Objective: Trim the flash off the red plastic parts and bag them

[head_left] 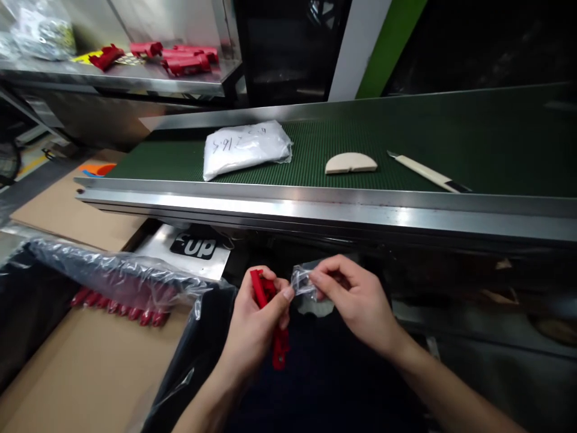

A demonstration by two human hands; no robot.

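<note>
My left hand (262, 313) is closed around a long red plastic part (280, 347), whose ends stick out above and below the fingers. Between both hands, in front of the conveyor, is a small clear plastic bag (303, 282). The thumb and index finger of my right hand (349, 294) pinch its right side. My left thumb and fingertip touch or pinch its left edge. What lies under my left fingers is partly hidden.
On the green conveyor belt (311, 135) lie a white packet (247, 147) with handwriting, a beige half-round block (351, 162) and a craft knife (426, 170). Red parts (187, 60) lie on a metal bench (135, 81). A plastic-lined box (112, 264) at lower left holds cardboard and several red parts.
</note>
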